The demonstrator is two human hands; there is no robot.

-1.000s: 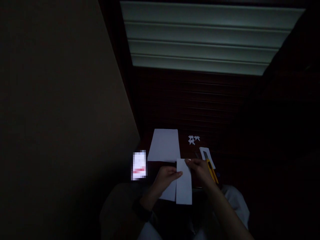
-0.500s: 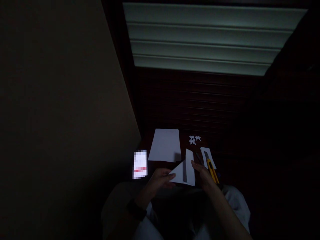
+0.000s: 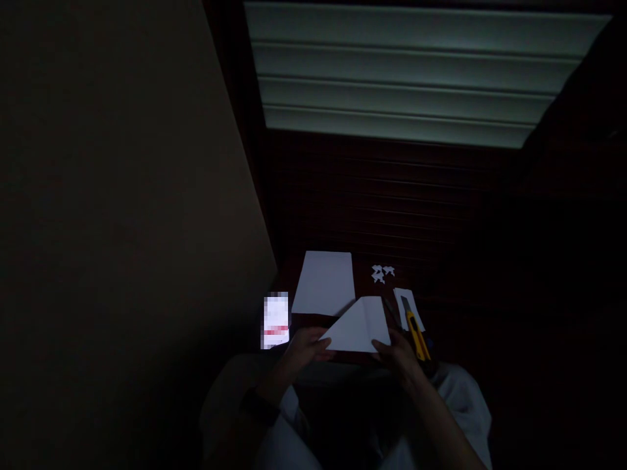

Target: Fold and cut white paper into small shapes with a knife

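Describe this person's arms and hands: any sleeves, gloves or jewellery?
Both the left hand and right hand are bare, with no gloves. The forearms show no sleeves. A dark band, perhaps a watch, circles the left wrist. Dim light hides any finer detail.

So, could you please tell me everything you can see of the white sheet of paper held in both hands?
The white paper sheet is thin and plain, folded diagonally into a roughly triangular face with a blunt top. It is held at the near edge of the dark table; whether it rests on it is unclear. The left hand pinches its left tip, and the right hand grips its lower right corner.
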